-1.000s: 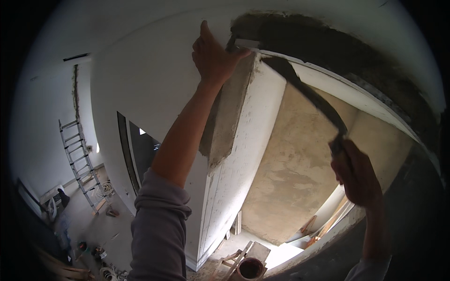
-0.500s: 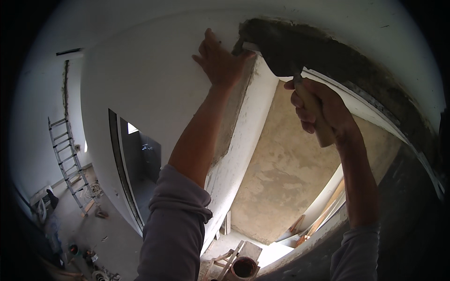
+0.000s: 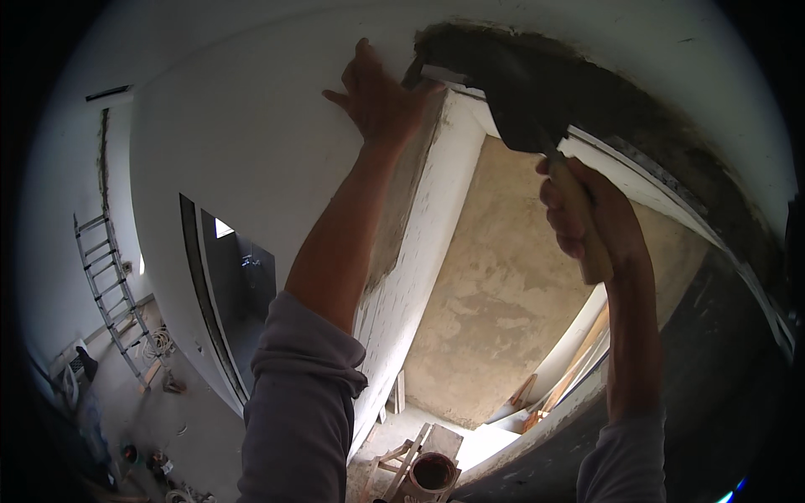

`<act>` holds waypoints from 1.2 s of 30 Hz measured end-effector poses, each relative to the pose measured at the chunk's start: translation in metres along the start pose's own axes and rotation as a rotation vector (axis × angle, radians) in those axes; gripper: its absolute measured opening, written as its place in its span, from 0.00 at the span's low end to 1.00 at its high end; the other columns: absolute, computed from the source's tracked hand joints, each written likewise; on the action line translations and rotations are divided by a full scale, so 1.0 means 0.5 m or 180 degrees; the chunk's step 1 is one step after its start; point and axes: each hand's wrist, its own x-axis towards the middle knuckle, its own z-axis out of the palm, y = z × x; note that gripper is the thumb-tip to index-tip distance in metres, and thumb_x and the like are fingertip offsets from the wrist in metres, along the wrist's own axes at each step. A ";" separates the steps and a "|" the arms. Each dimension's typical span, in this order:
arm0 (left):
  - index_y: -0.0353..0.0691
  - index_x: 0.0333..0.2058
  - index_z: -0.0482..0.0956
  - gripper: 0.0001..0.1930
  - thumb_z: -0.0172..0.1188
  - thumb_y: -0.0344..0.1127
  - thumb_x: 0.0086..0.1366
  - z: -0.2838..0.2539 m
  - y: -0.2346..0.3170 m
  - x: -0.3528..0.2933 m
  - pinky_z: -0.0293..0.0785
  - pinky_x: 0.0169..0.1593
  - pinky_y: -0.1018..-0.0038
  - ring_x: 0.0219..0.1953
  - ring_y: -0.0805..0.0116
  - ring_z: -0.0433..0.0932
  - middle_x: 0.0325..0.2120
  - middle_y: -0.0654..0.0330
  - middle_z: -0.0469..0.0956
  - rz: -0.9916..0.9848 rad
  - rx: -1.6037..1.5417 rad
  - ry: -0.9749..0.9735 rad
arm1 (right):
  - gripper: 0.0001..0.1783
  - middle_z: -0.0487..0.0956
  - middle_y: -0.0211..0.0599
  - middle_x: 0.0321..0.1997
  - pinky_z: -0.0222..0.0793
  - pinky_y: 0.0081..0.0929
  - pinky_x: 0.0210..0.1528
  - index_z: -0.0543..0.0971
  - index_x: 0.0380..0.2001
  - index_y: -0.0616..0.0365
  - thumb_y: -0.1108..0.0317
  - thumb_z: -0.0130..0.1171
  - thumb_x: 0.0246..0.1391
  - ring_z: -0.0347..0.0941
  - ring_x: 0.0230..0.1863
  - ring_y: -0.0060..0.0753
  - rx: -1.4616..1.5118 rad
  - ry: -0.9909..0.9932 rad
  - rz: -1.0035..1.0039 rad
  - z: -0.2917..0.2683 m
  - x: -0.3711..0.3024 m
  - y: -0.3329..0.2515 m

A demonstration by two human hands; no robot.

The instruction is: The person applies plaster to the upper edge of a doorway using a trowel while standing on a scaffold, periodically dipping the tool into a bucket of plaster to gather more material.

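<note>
the right hand (image 3: pixel 608 214), right of centre in the upper half of the frame, is closed round the wooden handle of a plasterer's trowel (image 3: pixel 521 109); the dark blade lies at upper centre, over the band of grey mortar (image 3: pixel 646 126), though exactly how it meets the surface cannot be told. the left hand (image 3: pixel 381 105), left of the blade, has its fingers spread toward the white wall (image 3: pixel 251 126); its inner side is at a short pale strip (image 3: pixel 444 75) by the band's left end, and whether it grips or only presses that strip cannot be told.

the mortar curves from upper centre to the right edge of the frame. by its look, most of the band is covered; the patchy, rough lower edge at right suggests that smoothing and edge work are unfinished, and the pale strip seems not yet coated.

below the hands, a white pillar face (image 3: pixel 428 184) runs down the centre beside a tan plastered wall (image 3: pixel 486 268). at bottom centre a bucket (image 3: pixel 433 459) stands by a wooden trestle (image 3: pixel 410 459). at left, a ladder (image 3: pixel 109 285) leans near coiled cable (image 3: pixel 159 339).
</note>
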 end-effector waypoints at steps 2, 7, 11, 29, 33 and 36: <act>0.38 0.66 0.45 0.63 0.75 0.61 0.41 -0.007 -0.003 0.001 0.31 0.66 0.31 0.66 0.52 0.55 0.59 0.50 0.62 -0.0063 -0.0051 -0.0012 | 0.20 0.69 0.28 0.25 0.62 0.14 0.08 0.69 0.47 0.60 0.56 0.36 0.69 0.61 0.13 0.13 -0.0186 0.0285 -0.0056 0.025 -0.042 0.003; 0.39 0.67 0.47 0.62 0.73 0.63 0.42 0.001 -0.017 -0.006 0.34 0.66 0.35 0.65 0.52 0.58 0.59 0.53 0.65 0.0055 -0.0183 0.0181 | 0.20 0.71 0.29 0.25 0.64 0.22 0.12 0.70 0.47 0.60 0.54 0.40 0.66 0.64 0.16 0.19 -0.0368 -0.0017 -0.0272 0.059 -0.052 0.000; 0.40 0.67 0.48 0.62 0.74 0.63 0.41 0.002 -0.004 -0.008 0.34 0.66 0.34 0.64 0.53 0.58 0.57 0.54 0.67 -0.0048 -0.0060 0.0120 | 0.20 0.71 0.30 0.26 0.65 0.22 0.14 0.71 0.46 0.60 0.54 0.40 0.67 0.65 0.17 0.19 -0.0384 -0.0256 -0.0100 0.089 0.011 -0.029; 0.40 0.67 0.46 0.63 0.73 0.65 0.41 0.000 -0.009 -0.007 0.30 0.65 0.31 0.65 0.52 0.56 0.57 0.51 0.64 -0.0017 0.0080 0.0104 | 0.21 0.69 0.26 0.25 0.62 0.14 0.09 0.70 0.49 0.59 0.54 0.38 0.68 0.62 0.14 0.11 -0.0625 0.0001 0.0175 0.054 0.029 -0.039; 0.40 0.67 0.43 0.61 0.74 0.59 0.44 -0.020 0.002 -0.008 0.31 0.65 0.29 0.67 0.52 0.52 0.61 0.48 0.58 -0.0179 -0.0010 -0.0269 | 0.22 0.68 0.25 0.25 0.61 0.15 0.08 0.70 0.50 0.60 0.53 0.38 0.68 0.62 0.13 0.12 -0.0540 0.0308 0.0060 0.044 -0.033 -0.021; 0.40 0.67 0.45 0.60 0.74 0.59 0.44 -0.017 -0.002 -0.008 0.32 0.65 0.30 0.67 0.52 0.52 0.61 0.47 0.58 -0.0125 -0.0053 -0.0183 | 0.22 0.69 0.26 0.26 0.62 0.15 0.09 0.70 0.51 0.60 0.52 0.40 0.67 0.63 0.14 0.13 -0.0646 0.0532 -0.0222 0.066 -0.067 -0.010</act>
